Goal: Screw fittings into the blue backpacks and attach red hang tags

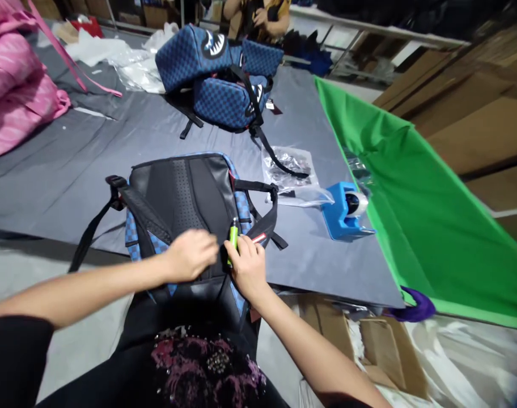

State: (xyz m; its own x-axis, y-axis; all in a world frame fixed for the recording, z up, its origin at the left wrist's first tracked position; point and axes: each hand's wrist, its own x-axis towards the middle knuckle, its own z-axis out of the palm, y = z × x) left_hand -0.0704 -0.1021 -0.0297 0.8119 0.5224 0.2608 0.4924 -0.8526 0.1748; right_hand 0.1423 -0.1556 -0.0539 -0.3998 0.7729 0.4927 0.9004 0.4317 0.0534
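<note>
A blue-checked backpack [186, 198] lies on the table's near edge, its black padded back panel facing up and its straps spread to both sides. My right hand [250, 266] is closed around a slim bright-green tool with a dark metal tip [233, 241], its exact kind unclear, over the pack's right side. Just left of it, my left hand [193, 255] is curled above the lower back panel, slightly blurred. Its fingertips are turned away, so whatever they may grip is hidden. The right shoulder strap [267, 224] carries a red and white label beside my right hand.
More blue-checked bags [224, 102] are piled at the back. A clear plastic bag [288, 170] and a blue tape dispenser [346, 212] sit to the right, beside green cloth [432, 215]. Pink bags [20, 85] fill the far left. Another person's hand [261, 17] shows beyond.
</note>
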